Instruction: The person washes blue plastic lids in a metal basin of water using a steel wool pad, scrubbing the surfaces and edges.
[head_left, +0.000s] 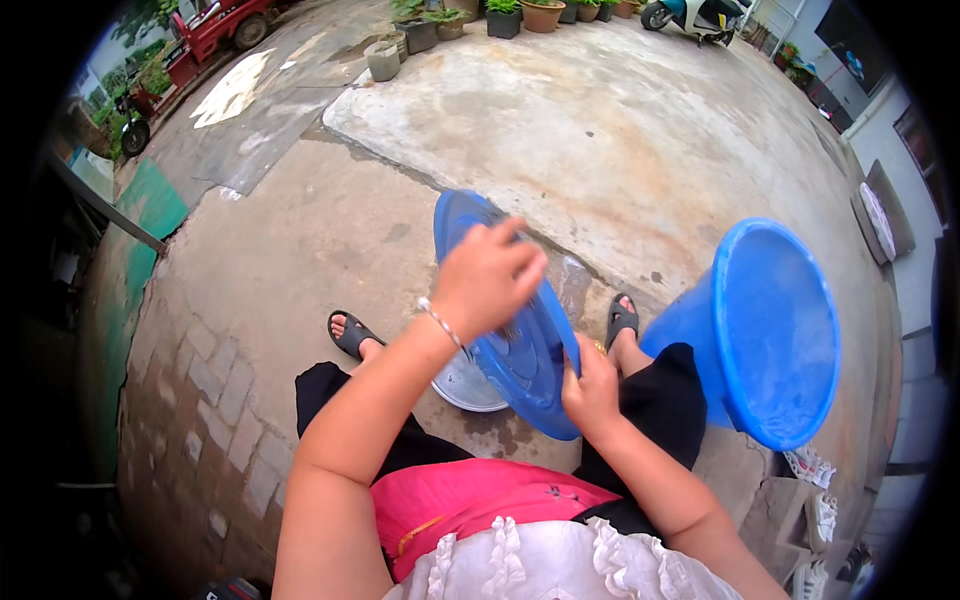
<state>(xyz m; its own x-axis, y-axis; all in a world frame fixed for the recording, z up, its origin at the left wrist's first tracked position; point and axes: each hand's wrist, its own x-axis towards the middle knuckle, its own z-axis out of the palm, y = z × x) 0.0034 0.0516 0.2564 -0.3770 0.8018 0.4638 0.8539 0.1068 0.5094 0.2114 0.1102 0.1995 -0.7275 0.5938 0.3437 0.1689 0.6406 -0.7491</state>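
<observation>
A round blue plastic lid (525, 375) is tilted up on edge in front of me, wet-looking on its face. My right hand (591, 379) grips its right rim. Over the upper part of the lid is my left hand (487, 274), blurred, with its fingers curled; something dark shows under it against the lid, too hidden to name, and whether the hand holds it I cannot tell. Beneath the lid, partly covered by it, a metal basin (469, 386) sits on the ground between my feet. A large blue plastic bucket (780, 337) leans beside my right knee, its mouth facing up and right.
Several shoes (821, 517) lie at the lower right on a concrete step (776, 514). Potted plants (541, 15) line the far edge. A red three-wheeled vehicle (195, 52) stands at the upper left, a scooter (697, 19) at the upper right. A metal bar (112, 214) juts in from the left.
</observation>
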